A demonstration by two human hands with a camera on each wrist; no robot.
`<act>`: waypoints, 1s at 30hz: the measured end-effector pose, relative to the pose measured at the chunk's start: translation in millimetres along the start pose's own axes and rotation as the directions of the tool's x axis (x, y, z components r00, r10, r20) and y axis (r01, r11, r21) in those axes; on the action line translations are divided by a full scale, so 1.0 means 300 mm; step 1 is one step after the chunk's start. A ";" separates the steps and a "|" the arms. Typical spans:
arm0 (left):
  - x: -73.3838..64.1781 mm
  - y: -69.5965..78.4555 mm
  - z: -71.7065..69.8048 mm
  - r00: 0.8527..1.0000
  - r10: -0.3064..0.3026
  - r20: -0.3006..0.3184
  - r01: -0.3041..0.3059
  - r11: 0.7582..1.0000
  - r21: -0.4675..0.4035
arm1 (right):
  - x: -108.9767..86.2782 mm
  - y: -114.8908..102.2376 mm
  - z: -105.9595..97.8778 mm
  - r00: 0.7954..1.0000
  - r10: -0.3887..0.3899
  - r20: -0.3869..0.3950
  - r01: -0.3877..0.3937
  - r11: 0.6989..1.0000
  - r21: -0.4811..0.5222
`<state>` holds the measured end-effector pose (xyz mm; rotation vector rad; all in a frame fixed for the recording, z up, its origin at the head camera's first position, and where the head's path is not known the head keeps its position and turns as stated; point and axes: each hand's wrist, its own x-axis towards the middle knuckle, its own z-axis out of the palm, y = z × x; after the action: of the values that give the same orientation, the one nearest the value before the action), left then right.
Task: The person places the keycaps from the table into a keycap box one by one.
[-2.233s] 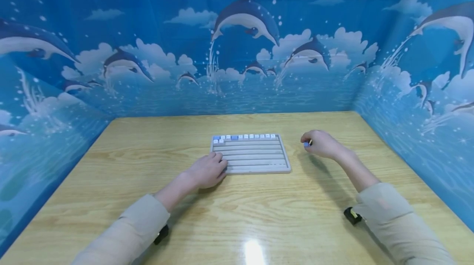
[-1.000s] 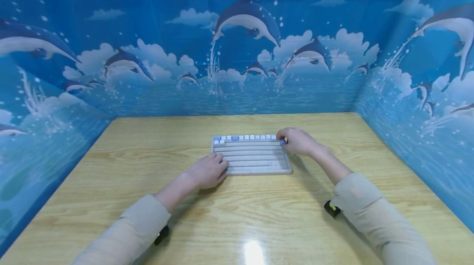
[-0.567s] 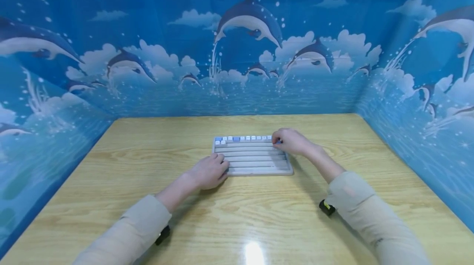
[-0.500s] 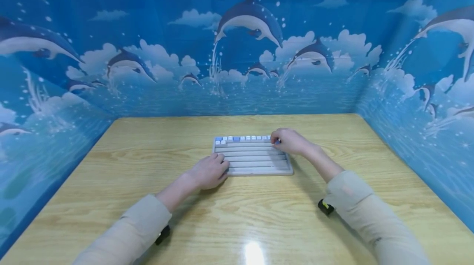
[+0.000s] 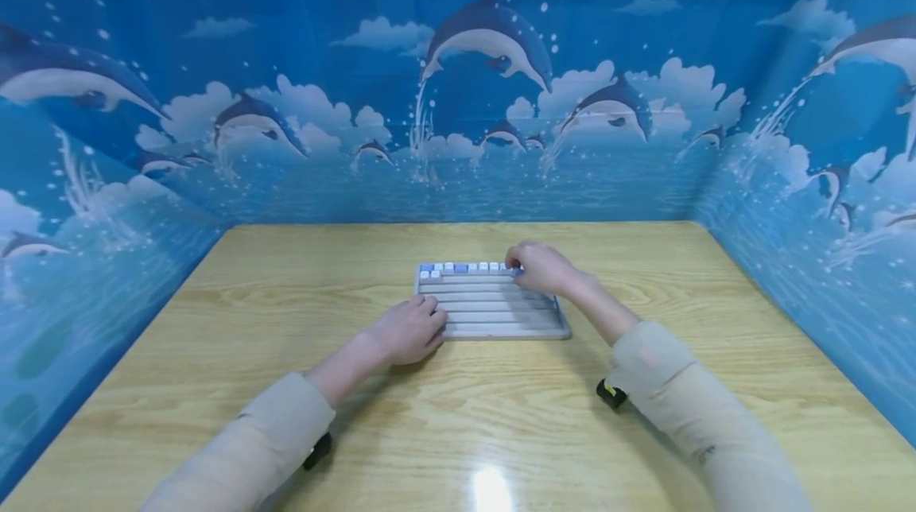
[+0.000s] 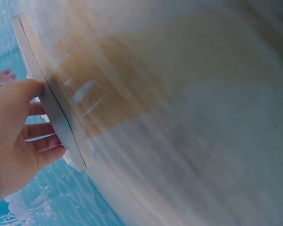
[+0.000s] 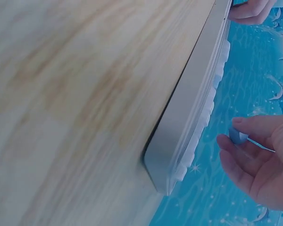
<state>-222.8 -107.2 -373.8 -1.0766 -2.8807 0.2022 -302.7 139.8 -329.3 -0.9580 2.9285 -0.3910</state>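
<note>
A pale grey keycap tray (image 5: 494, 307) with long ridged rows lies mid-table. White and blue keycaps (image 5: 461, 267) line its back row, and two white keycaps (image 5: 429, 275) sit at the left of the second row. My left hand (image 5: 406, 329) holds the tray's front left part, thumb at the front wall and fingers over the rim in the left wrist view. Above the tray's back right part, my right hand (image 5: 542, 267) pinches a blue keycap (image 7: 237, 136) between thumb and finger. That hand covers the right end of the back row in the head view.
The tray rests on a wood-grain table (image 5: 458, 409). A blue dolphin-print curtain (image 5: 458, 170) stands along the table's back and both sides. A dark wrist device (image 5: 611, 393) sits under the right sleeve and another dark device (image 5: 318, 451) under the left.
My right hand has come left with the blue keycap, from the table right of the tray to over its back right part. The left hand has stayed at the tray.
</note>
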 end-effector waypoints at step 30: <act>0.002 0.001 -0.001 1.000 0.009 -0.002 -0.009 1.000 -0.013 | 0.166 -0.131 0.062 0.998 -0.028 0.052 0.025 0.997 0.071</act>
<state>-223.2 -106.5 -373.6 -1.0919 -2.8796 0.1838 -318.4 75.8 -335.4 -0.9834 2.8370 -0.4590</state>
